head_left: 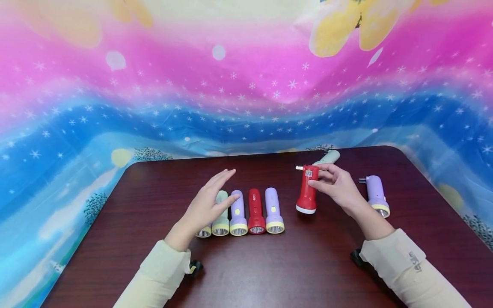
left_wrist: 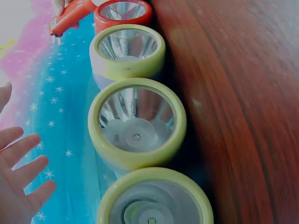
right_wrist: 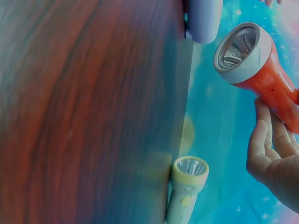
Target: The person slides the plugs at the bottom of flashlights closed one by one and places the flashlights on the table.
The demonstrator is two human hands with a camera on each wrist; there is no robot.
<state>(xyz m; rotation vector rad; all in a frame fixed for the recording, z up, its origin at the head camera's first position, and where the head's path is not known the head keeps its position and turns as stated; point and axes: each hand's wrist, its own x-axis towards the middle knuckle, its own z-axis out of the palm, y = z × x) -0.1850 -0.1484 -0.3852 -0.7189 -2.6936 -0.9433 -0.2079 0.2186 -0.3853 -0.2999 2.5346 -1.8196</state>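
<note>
My right hand (head_left: 337,186) grips a red flashlight with a white rim (head_left: 307,190), held over the table with its lens end down. Two plug prongs stick out sideways at its top. In the right wrist view, the lens of this red flashlight (right_wrist: 268,77) faces the camera. My left hand (head_left: 206,207), fingers extended, hovers over the left end of a row of flashlights and hides part of it. That row includes a green one (head_left: 221,214), a purple one (head_left: 238,214), a red one (head_left: 256,211) and another purple one (head_left: 274,209), all with lenses toward me.
Behind the right hand a pale green flashlight (head_left: 328,158) lies near the table's far edge. To the right sits a purple flashlight (head_left: 375,192) with prongs out. A patterned cloth (head_left: 246,85) hangs around the dark wooden table (head_left: 246,273).
</note>
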